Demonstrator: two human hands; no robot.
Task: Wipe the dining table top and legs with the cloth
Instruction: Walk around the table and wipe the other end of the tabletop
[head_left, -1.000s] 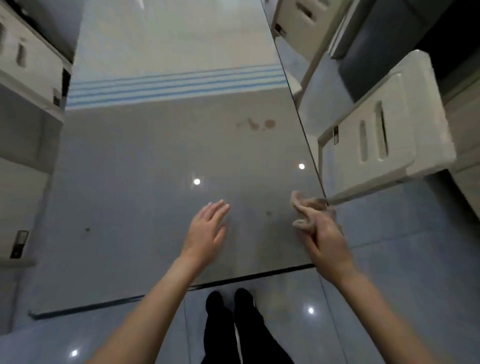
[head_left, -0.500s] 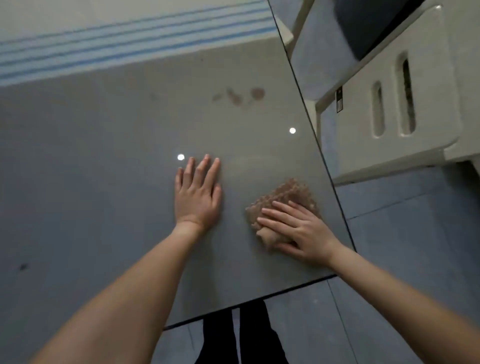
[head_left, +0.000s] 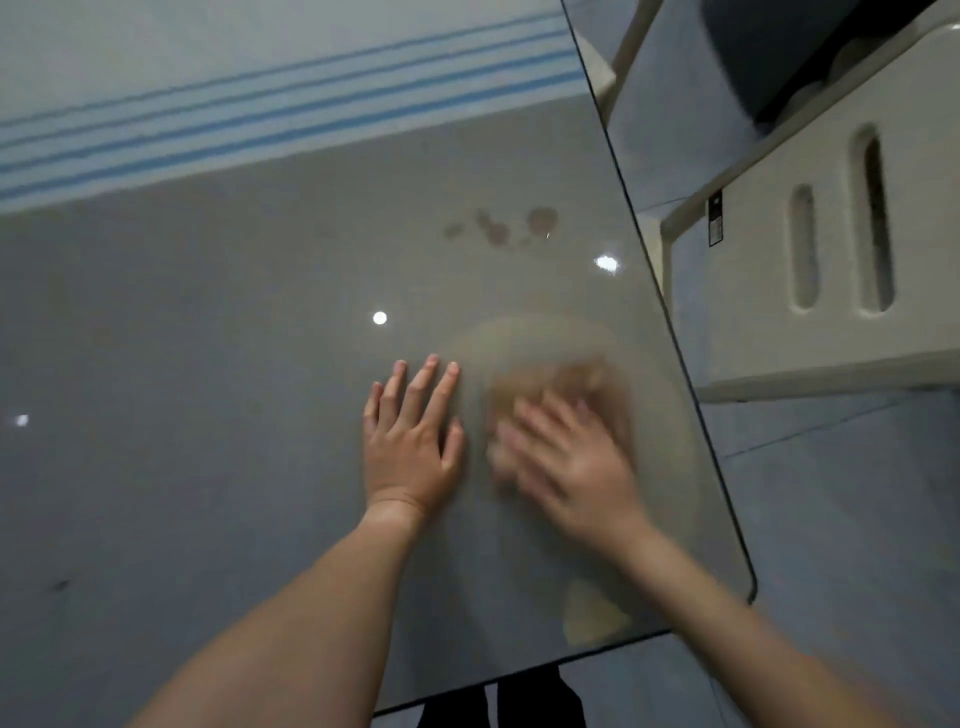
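Observation:
A glossy grey dining table top (head_left: 208, 364) fills most of the view, its right edge running diagonally. A brownish cloth (head_left: 550, 382) lies flat on it near the right edge, blurred by motion. My right hand (head_left: 561, 457) presses down on the cloth with fingers spread over it. My left hand (head_left: 413, 431) rests flat on the table just left of the cloth, fingers apart and holding nothing. Brown stains (head_left: 501, 228) mark the surface beyond the hands. A smeared, damp-looking patch (head_left: 660, 415) surrounds the cloth.
A white chair (head_left: 831, 270) with slotted back stands right of the table, close to its edge. A blue-striped band (head_left: 260, 109) crosses the far part of the table. Grey floor tiles (head_left: 831, 519) lie to the right. My dark trouser legs (head_left: 519, 701) show under the near edge.
My right hand laid the cloth flat on the table and now rubs it, blurred by motion, a little farther from me. My left hand settled flat beside it. The view moved closer.

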